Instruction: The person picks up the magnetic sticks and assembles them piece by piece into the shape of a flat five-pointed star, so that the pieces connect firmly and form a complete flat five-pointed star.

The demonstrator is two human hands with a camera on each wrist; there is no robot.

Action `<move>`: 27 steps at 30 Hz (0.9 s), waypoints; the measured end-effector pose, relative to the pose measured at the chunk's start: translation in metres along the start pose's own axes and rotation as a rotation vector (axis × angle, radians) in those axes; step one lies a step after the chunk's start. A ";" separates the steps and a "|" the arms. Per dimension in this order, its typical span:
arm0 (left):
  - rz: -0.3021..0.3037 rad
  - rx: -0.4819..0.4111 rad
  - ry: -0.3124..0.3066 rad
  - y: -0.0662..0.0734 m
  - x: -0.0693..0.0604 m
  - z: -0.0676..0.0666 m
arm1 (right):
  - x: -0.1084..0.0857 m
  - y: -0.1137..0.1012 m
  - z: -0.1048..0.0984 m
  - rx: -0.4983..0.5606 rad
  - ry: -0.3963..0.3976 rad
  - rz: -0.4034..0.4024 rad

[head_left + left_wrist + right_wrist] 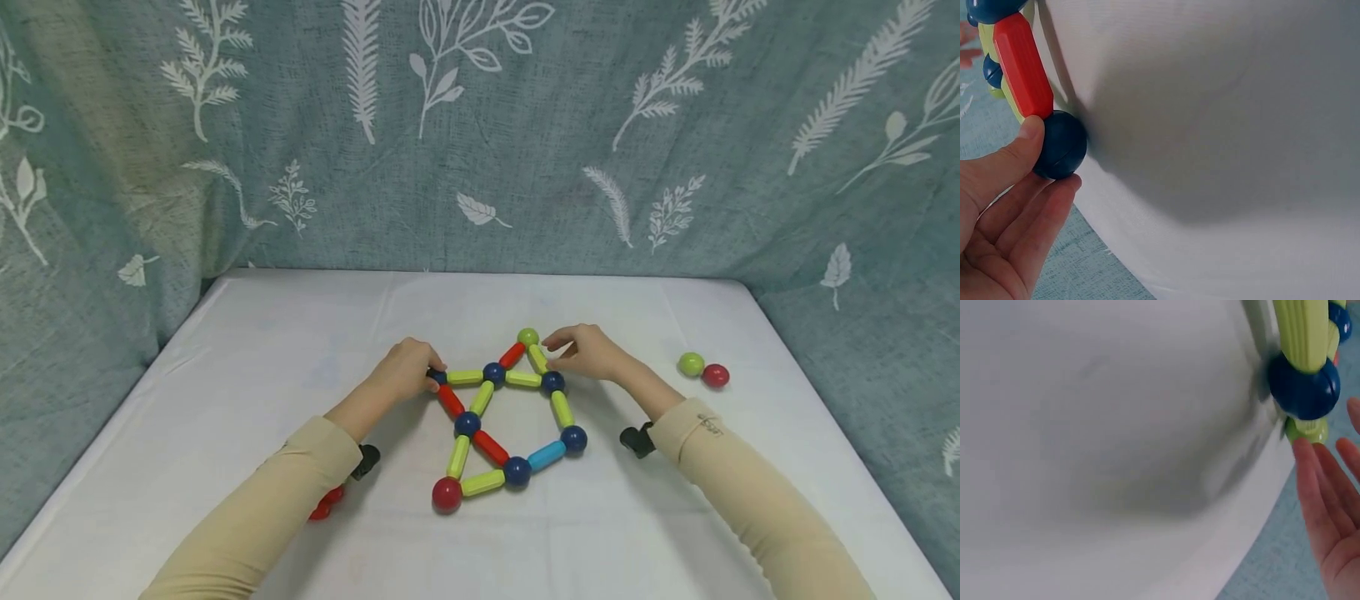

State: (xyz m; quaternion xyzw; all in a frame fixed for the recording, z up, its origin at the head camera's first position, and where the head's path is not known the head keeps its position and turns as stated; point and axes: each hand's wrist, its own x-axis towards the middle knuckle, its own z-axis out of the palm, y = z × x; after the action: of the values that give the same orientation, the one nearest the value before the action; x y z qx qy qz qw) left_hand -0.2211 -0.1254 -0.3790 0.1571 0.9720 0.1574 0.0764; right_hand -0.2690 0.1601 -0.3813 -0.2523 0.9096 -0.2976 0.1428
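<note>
A flat frame of magnetic rods and balls lies on the white table, with green, red and blue rods between mostly dark blue balls. My left hand [402,372] pinches the dark blue ball [1065,145] at its left corner between thumb and fingertips; a red rod [1024,62] joins that ball. At the upper right, my right hand [591,353] is beside a green rod [537,359] and a blue ball [552,382], fingers extended and holding nothing. A green ball [528,337] tops the frame; a red ball [447,495] forms its near corner.
Farther right on the table [645,317] lie a loose green ball [691,364] and a red ball [716,376]. Red pieces [321,510] sit partly hidden by the left sleeve. A leaf-patterned teal cloth [525,217] hangs behind the table.
</note>
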 end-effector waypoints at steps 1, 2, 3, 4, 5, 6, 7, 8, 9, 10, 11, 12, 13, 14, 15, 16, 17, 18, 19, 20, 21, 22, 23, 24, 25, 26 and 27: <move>0.000 -0.001 0.000 0.000 0.000 0.000 | -0.006 0.001 0.001 0.010 0.007 -0.018; 0.000 0.000 0.000 0.000 0.000 0.000 | -0.012 0.002 0.003 0.021 0.018 -0.036; 0.000 -0.002 0.000 0.000 -0.001 0.000 | -0.019 0.003 0.005 0.033 0.028 -0.050; 0.000 -0.003 0.002 -0.001 -0.001 0.000 | -0.025 0.004 0.007 0.043 0.042 -0.062; 0.002 -0.003 0.002 -0.001 -0.001 0.000 | -0.032 0.005 0.010 0.055 0.055 -0.065; 0.003 -0.003 0.003 -0.001 -0.001 0.000 | -0.039 0.005 0.012 0.068 0.066 -0.065; 0.004 -0.002 0.004 -0.001 -0.001 0.000 | -0.045 0.006 0.015 0.080 0.076 -0.060; 0.004 -0.003 0.005 -0.001 -0.001 0.000 | -0.051 0.007 0.017 0.090 0.082 -0.055; 0.004 -0.002 0.006 -0.001 -0.002 0.000 | -0.057 0.008 0.020 0.096 0.087 -0.046; 0.005 -0.001 0.007 -0.001 -0.002 0.000 | -0.062 0.008 0.022 0.100 0.085 -0.037; 0.005 -0.001 0.007 -0.001 -0.002 0.000 | -0.067 0.008 0.025 0.107 0.080 -0.025; 0.004 -0.003 0.007 -0.001 -0.002 0.000 | -0.072 0.008 0.027 0.113 0.072 -0.016; 0.004 -0.004 0.007 -0.001 -0.002 -0.001 | -0.077 0.007 0.029 0.112 0.064 -0.015; 0.004 -0.004 0.006 0.000 -0.002 -0.001 | -0.080 0.006 0.031 0.113 0.058 -0.017; 0.004 -0.004 0.005 0.000 -0.002 -0.001 | -0.083 0.005 0.033 0.112 0.055 -0.020; 0.002 -0.005 0.004 0.000 -0.003 -0.001 | -0.086 0.004 0.034 0.114 0.054 -0.021; 0.000 -0.006 0.004 0.000 -0.003 -0.001 | -0.087 0.002 0.035 0.115 0.056 -0.021; -0.003 -0.006 0.003 0.000 -0.003 -0.002 | -0.089 0.001 0.036 0.113 0.061 -0.021; -0.004 -0.005 0.003 0.001 -0.003 -0.002 | -0.089 0.000 0.036 0.112 0.067 -0.023; -0.006 -0.007 0.002 0.001 -0.003 -0.002 | -0.090 -0.001 0.036 0.109 0.075 -0.019; -0.010 -0.010 0.001 0.001 -0.003 -0.002 | -0.090 -0.002 0.036 0.104 0.079 -0.013; -0.012 -0.010 0.000 0.002 -0.004 -0.002 | -0.090 -0.002 0.036 0.097 0.083 -0.005; -0.010 -0.007 -0.001 0.002 -0.004 -0.002 | -0.089 -0.002 0.035 0.090 0.085 0.002; -0.007 0.000 -0.003 0.003 -0.005 -0.002 | -0.088 -0.002 0.034 0.084 0.088 0.010; -0.005 0.006 -0.006 0.003 -0.006 -0.002 | -0.088 -0.002 0.033 0.077 0.090 0.019; -0.004 0.012 -0.008 0.003 -0.007 -0.002 | -0.086 -0.002 0.032 0.070 0.094 0.032; -0.002 0.019 -0.012 0.003 -0.008 -0.003 | -0.085 -0.001 0.030 0.065 0.098 0.045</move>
State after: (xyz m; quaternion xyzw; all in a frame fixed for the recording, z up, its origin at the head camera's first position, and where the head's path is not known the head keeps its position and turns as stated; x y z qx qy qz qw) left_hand -0.2130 -0.1257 -0.3744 0.1579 0.9731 0.1470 0.0809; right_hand -0.1857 0.1913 -0.3950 -0.2123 0.9107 -0.3359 0.1129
